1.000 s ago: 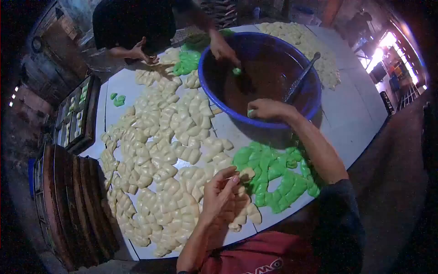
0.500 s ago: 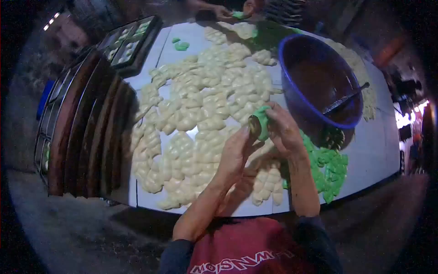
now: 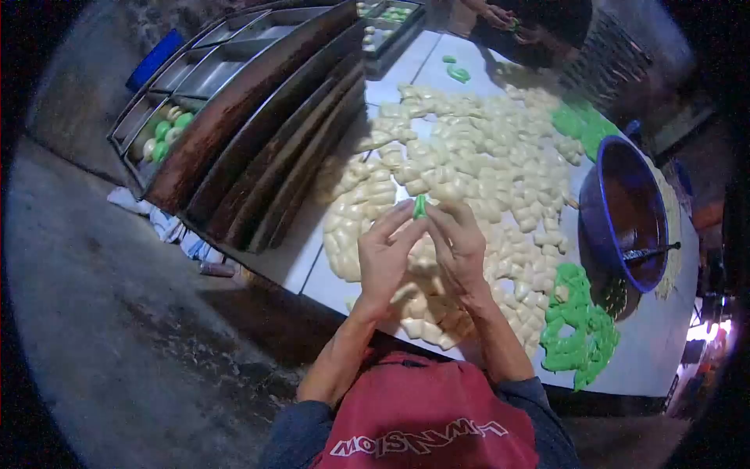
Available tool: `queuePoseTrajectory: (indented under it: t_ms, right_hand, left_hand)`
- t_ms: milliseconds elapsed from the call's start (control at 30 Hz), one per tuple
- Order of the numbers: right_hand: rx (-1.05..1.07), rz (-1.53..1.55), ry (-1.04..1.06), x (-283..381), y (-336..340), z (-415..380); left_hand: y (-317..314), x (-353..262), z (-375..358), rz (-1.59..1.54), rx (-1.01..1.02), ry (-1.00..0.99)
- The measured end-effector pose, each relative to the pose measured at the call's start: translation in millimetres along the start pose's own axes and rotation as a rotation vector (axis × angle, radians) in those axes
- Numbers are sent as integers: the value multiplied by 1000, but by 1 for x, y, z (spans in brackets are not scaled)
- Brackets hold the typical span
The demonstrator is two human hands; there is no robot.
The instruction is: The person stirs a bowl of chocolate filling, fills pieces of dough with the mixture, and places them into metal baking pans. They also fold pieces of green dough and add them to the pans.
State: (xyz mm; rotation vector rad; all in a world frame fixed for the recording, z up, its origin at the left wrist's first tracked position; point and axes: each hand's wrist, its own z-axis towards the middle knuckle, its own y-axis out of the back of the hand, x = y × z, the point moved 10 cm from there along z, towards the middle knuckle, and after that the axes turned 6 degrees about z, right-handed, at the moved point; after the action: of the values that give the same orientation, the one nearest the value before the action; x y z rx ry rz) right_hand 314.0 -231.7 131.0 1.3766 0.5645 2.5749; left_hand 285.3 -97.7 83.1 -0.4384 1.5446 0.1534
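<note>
A small piece of green dough (image 3: 420, 206) is pinched between the fingertips of both hands, folded into a narrow shape. My left hand (image 3: 384, 254) grips its left side, and my right hand (image 3: 459, 242) presses from the other side. Most of the piece is hidden by the fingers. Below and around the hands, many pale cream dough pieces (image 3: 469, 148) lie close together over the white table (image 3: 312, 280). To the right of my right arm lies a patch of flattened green dough pieces (image 3: 578, 313).
On the left, dark metal trays (image 3: 258, 125) are stacked; the top one holds green and white balls (image 3: 166, 134) in one compartment. A purple basin (image 3: 598, 207) with brown filling and a dark-handled utensil (image 3: 652, 252) stands right. Across the table are another person's hands (image 3: 512, 22).
My view has turned left, bringing the trays closer to the middle. The green dough was spread around a dark lump; now it is folded narrow between my fingertips, with no dark lump showing.
</note>
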Motion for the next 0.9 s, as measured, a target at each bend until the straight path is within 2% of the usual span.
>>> queuePoseTrajectory:
  t_ms: [33,100,167,267,367,433,500,567,667,767,900]
  right_hand:
    - [-17,29,-22,1,-6,3]
    - [72,226,-217,-11,-30,8]
    - [146,624,-516,-29,-56,3]
    - [245,573,-411,-21,-69,9]
    - [367,327,-9,27,-71,16]
    - [281,306,95,26,-72,18]
    - [201,333,139,36,-68,23]
    - [141,286,184,53,-64,26]
    - [-83,403,241,57,-64,18]
    - [-146,146,464,71,-62,11]
    - [-241,238,484,78,-52,12]
  left_hand:
    - [6,-9,2,14,-30,-72]
    - [17,-4,9,-11,-15,20]
    - [30,-6,16,5,30,141]
    - [49,1,28,-90,81,269]
    - [64,-4,36,-136,100,211]
    - [67,-17,29,-106,82,145]
    - [61,-31,21,-118,193,29]
    - [67,-29,20,-169,196,58]
    - [70,-47,18,-150,213,-68]
    - [70,-48,8,-12,240,-46]
    - [59,-89,-11,263,330,-387]
